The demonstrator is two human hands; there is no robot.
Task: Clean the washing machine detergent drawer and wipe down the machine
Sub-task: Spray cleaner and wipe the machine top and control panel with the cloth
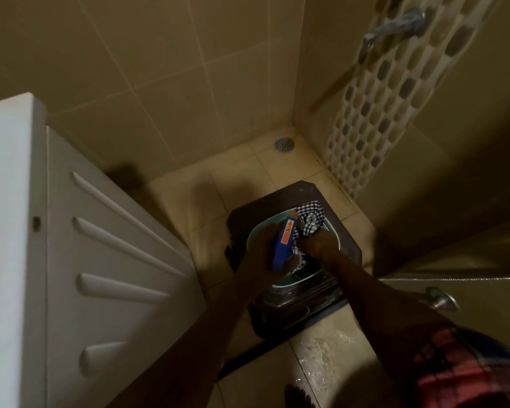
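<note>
While both arms reach down, left grip (pixel 262 245) holds blue drawer (pixel 282 244), right grip (pixel 318 244) clutches checkered cloth (pixel 312 216).

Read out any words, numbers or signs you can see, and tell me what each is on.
Orange sticker on the blue plastic detergent drawer: a pale arrow shape and a dark mark, too blurred to read.
No writing shows on the black-and-white checked cloth or white washing machine.
</note>
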